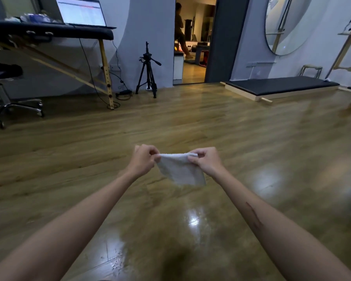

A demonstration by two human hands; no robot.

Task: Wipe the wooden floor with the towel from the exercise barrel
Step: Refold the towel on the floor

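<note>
A small white towel [180, 169] hangs in the air in front of me, stretched by its top edge between both hands. My left hand [143, 160] pinches the towel's left corner. My right hand [206, 160] pinches the right corner. The rest of the cloth droops down below them, above the glossy wooden floor [190, 122]. No exercise barrel is in view.
A massage table [55, 32] with a laptop stands at the back left, a wheeled stool [6, 94] beside it. A camera tripod [148, 76] and cables sit by the wall. A low padded platform [280, 86] lies at the back right. A person stands beyond the doorway [193, 41].
</note>
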